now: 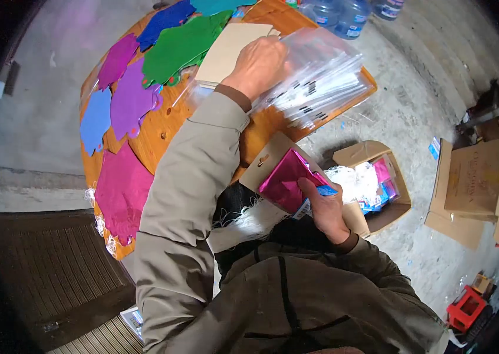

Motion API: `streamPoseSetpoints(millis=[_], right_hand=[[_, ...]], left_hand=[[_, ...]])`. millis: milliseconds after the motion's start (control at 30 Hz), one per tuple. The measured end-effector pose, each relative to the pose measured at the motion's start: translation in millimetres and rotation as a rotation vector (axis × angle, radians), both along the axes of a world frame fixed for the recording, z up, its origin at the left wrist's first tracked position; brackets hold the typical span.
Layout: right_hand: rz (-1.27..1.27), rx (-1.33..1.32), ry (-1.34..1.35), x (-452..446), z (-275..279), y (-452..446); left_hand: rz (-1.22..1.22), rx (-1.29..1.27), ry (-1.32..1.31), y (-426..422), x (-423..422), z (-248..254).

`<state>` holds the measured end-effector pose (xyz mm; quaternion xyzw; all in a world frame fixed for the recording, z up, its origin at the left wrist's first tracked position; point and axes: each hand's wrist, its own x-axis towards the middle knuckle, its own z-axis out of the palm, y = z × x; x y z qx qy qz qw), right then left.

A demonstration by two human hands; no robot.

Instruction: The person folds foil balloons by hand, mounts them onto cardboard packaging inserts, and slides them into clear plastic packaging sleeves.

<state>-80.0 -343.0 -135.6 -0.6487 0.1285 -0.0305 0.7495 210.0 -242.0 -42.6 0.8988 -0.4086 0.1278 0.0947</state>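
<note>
My left hand (261,66) is closed at the edge of a pile of clear plastic bags (320,82), its fingers curled on the plastic and the fingertips partly hidden. Beneath the wrist side lies a stack of beige cards (226,56). My right hand (327,212) grips a folded shiny magenta packet (286,180), thumb on top, together with a brown card (256,167) that has a hanging hole. A small blue printed label shows by the thumb. Below the packet, white string (249,221) lies near my lap.
The wooden table (173,121) bears flat foil-like pieces: green (181,50), purple (134,100), blue (96,121) and magenta (122,194). An open carton (399,206) holds string and packets. Further right are another carton (476,180) and a red stool (466,308). Water jugs (352,17) stand behind.
</note>
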Motion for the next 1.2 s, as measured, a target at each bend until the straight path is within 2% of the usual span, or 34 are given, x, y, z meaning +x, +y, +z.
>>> streamPoseSetpoints(millis=[133, 333, 533, 633, 733, 800, 1033, 1133, 1200], right_hand=[[0.002, 0.005, 0.036, -1, -8, -5], [-0.032, 0.063, 0.055, 2, -14, -6], [-0.012, 0.158, 0.025, 3, -17, -7], [-0.008, 0.168, 0.003, 5, -13, -10], [0.013, 0.111, 0.063, 1, -19, -13], [0.017, 0.084, 0.079, 1, -20, -13], [0.007, 0.12, 0.068, 1, -23, -10], [0.013, 0.124, 0.079, 1, -22, -8], [0.019, 0.104, 0.057, 2, -23, -8]], left_hand=[[-0.067, -0.073, -0.039, 2, 14, -5], [0.048, 0.011, 0.16, -8, -7, 20], [-0.004, 0.001, 0.013, -21, -14, 6], [-0.038, -0.125, 0.113, -21, -9, 2], [-0.061, -0.143, 0.27, -17, -4, 4], [-0.134, -0.167, 0.275, -13, 1, 4], [-0.162, -0.027, 0.172, -10, 4, 6], [-0.155, -0.103, 0.088, -16, 5, 0], [-0.239, -0.173, 0.042, -26, 17, -6]])
